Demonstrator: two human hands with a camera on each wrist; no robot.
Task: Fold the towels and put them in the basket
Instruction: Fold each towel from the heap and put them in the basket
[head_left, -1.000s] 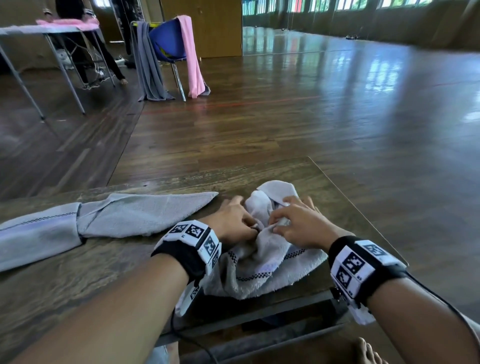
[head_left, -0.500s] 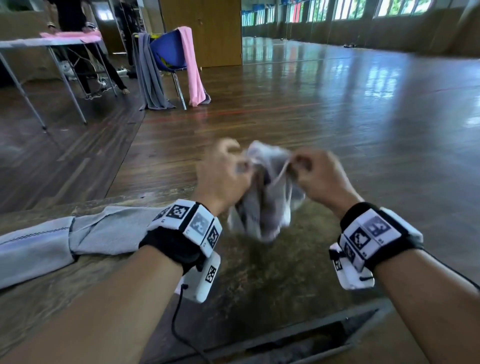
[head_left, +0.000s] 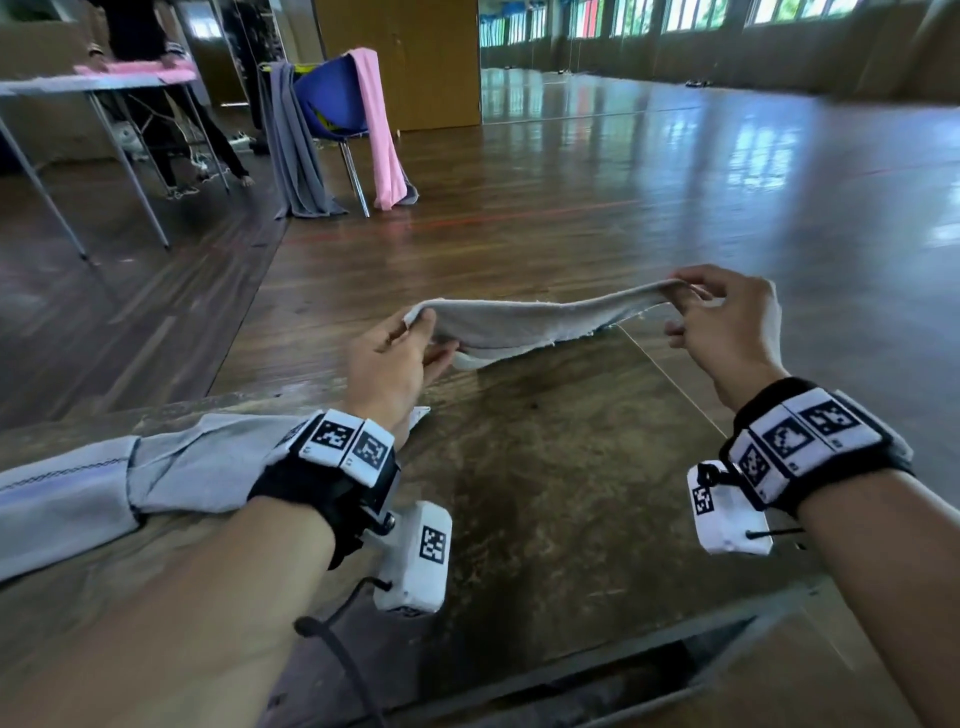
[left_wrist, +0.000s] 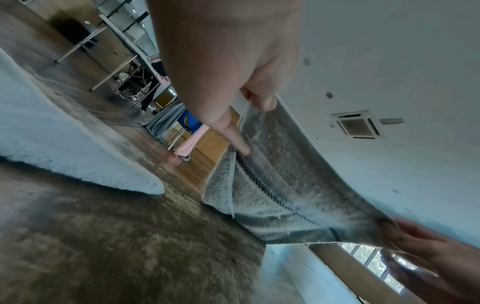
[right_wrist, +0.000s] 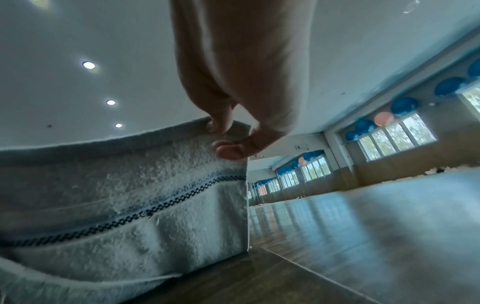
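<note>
A small grey towel (head_left: 524, 325) with a dark checked stripe (right_wrist: 124, 218) hangs stretched out above the far part of the wooden table (head_left: 545, 509). My left hand (head_left: 410, 338) pinches its left top corner, and my right hand (head_left: 696, 306) pinches its right top corner. The wrist views show the towel (left_wrist: 280, 185) drooping below the fingers, its lower edge close to the tabletop. A second grey towel (head_left: 104, 483) lies loosely bunched on the table at the left, partly under my left forearm. No basket is in view.
The table's right edge (head_left: 670, 379) runs close below my right hand. Beyond lies bare wooden floor. At the far left stand a blue chair (head_left: 332, 98) draped with grey and pink cloths, a folding table (head_left: 93, 83) and a person behind it.
The towel lay bunched on the table under both hands, then was lifted in a clump. Now my hands have moved apart and it is spread out between them in the air.
</note>
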